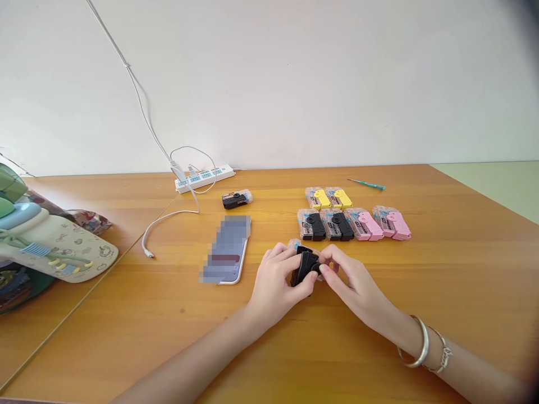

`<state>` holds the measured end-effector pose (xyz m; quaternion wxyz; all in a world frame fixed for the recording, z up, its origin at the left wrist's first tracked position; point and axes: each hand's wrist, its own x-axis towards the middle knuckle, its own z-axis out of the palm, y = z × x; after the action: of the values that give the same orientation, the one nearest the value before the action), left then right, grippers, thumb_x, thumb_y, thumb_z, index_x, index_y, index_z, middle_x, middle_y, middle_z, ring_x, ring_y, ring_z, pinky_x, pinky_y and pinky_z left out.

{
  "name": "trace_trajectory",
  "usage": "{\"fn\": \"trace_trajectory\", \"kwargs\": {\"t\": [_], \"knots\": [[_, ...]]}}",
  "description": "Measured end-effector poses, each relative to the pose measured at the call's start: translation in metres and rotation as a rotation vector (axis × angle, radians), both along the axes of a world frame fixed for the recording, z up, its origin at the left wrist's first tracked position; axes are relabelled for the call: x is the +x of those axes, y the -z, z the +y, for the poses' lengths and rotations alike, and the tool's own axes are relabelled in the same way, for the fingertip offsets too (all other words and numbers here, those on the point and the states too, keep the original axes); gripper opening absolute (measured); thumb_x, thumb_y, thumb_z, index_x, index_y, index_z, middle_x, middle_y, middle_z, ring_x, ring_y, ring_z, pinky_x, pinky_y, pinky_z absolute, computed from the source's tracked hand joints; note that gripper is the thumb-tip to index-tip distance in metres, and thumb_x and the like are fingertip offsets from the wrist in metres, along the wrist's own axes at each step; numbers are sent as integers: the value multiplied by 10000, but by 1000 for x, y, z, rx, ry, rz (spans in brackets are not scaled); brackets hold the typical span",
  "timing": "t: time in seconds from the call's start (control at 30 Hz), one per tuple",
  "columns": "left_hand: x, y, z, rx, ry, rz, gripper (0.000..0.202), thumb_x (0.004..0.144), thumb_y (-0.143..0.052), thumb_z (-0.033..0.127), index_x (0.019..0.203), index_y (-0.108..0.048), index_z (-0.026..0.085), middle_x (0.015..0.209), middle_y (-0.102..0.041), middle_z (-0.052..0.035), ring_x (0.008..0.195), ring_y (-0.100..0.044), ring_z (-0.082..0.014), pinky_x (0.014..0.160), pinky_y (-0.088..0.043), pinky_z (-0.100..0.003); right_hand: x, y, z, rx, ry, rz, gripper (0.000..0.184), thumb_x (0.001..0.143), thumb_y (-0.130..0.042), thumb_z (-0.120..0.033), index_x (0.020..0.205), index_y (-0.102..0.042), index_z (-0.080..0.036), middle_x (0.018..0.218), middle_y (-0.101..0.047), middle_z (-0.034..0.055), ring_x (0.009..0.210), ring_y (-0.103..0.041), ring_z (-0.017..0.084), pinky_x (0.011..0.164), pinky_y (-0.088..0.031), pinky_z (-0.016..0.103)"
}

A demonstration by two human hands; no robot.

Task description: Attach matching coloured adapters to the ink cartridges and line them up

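Note:
Just above the wooden table (362, 336), both hands meet around a small black plastic gadget with a clear part (306, 266). Its exact kind does not show. My left hand (278, 278) is closed on its left side, thumb along the near edge and fingers over the top. With thumb and fingertips, my right hand (349, 278) pinches the right side near a round black knob. Fingers cover much of the gadget. Beyond the hands lie similar clear-cased gadgets: two yellow (320, 198), two black (315, 225) and two pink (369, 225).
A phone (227, 252) lies left of my hands, with another black gadget (236, 199) behind it. Farther back are a white power strip (206, 178) with a loose white cable (168, 214) and a teal screwdriver (368, 184). A patterned bottle (80, 247) lies at far left.

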<state>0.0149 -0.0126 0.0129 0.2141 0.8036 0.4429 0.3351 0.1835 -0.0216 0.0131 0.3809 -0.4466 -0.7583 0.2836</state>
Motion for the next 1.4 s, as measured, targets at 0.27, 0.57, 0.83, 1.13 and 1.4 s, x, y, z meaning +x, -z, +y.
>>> {"fn": "trace_trajectory", "kwargs": {"t": [0.27,0.57,0.83,1.13,1.4], "knots": [[-3,3,4,104,-53,12,201,820,-581,226,1001,-659,263,1037,-687,-5,1088,-465,-234,918,-392,-384,5,-1,2,-103,37,144,71,887,-460,-263,928,-510,-234,660,-614,-20,637,-621,153,621,-513,292],[-6,-5,4,-172,73,-239,260,859,-538,304,1104,-614,265,1270,-541,-39,1166,-450,-231,972,-399,-362,7,0,8,79,80,112,39,838,-525,-202,835,-556,-226,807,-639,10,777,-627,166,724,-523,310],[-2,-3,6,-366,23,-352,250,898,-443,299,938,-666,195,917,-677,-26,925,-572,-200,860,-444,-303,11,2,14,200,25,-72,99,843,-467,-166,810,-539,-225,815,-616,27,747,-584,170,654,-484,294],[-5,-2,9,-330,-62,-364,264,893,-449,326,905,-686,211,898,-687,-9,847,-570,-183,773,-434,-276,34,10,33,286,209,-562,158,885,-421,-189,922,-570,-227,769,-650,12,633,-611,162,522,-419,272],[-5,-4,7,-221,-66,-227,283,884,-443,309,716,-646,206,714,-649,0,790,-517,-183,721,-421,-280,36,19,37,202,84,-544,76,838,-500,-216,869,-560,-252,816,-631,0,721,-612,167,510,-445,262]]}}
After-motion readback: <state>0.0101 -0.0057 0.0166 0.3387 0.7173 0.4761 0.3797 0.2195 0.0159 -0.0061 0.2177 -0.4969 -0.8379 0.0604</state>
